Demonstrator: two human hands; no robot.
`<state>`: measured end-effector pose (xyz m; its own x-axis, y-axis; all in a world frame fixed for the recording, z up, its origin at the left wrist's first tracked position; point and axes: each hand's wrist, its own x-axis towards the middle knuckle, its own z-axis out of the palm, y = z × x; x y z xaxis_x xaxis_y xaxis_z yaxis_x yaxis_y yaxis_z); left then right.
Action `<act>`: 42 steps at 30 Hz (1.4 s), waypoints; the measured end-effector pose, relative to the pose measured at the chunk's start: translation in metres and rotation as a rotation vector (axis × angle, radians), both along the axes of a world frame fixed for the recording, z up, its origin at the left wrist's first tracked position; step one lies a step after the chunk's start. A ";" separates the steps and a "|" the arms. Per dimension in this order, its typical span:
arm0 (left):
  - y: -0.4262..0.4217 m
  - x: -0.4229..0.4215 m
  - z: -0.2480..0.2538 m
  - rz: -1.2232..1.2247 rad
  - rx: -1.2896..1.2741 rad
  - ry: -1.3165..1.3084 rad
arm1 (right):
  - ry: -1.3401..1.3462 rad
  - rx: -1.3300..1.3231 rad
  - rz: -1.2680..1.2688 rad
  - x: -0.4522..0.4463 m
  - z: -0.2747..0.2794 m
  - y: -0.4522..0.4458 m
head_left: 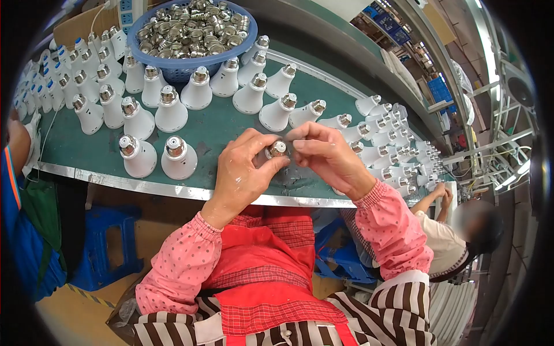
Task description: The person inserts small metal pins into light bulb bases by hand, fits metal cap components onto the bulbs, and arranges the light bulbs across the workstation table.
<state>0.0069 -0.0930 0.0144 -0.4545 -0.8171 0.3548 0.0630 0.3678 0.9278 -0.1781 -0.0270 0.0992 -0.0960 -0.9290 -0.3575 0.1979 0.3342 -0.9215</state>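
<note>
My left hand (245, 167) is closed around a light bulb (277, 149) above the front of the green bench. Its silver screw cap points up between thumb and forefinger, and my fingers cover most of its white body. Just right of the cap, my right hand (326, 151) has thumb and forefinger pinched together. Whatever those fingertips hold, if anything, is too small to make out. Two white bulbs with metal caps, one bulb (137, 158) and another bulb (179, 160), stand upright left of my left hand.
A blue basket (173, 64) heaped with metal caps (190, 29) stands at the back left. Several bulbs (168, 112) fill the green bench (216, 124) on both sides. Blue stools (112, 248) stand below. One person (444, 242) sits right; another person's arm (20, 144) shows left.
</note>
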 end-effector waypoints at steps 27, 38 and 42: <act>0.004 0.016 -0.012 0.248 -0.116 -0.090 | 1.754 -0.500 0.626 -0.009 -0.043 0.043; 0.015 0.018 -0.020 0.228 -0.203 -0.079 | 1.761 -0.509 0.655 -0.012 -0.043 0.030; 0.017 0.015 -0.023 0.206 -0.197 -0.075 | 1.820 -0.510 0.697 -0.007 -0.041 0.032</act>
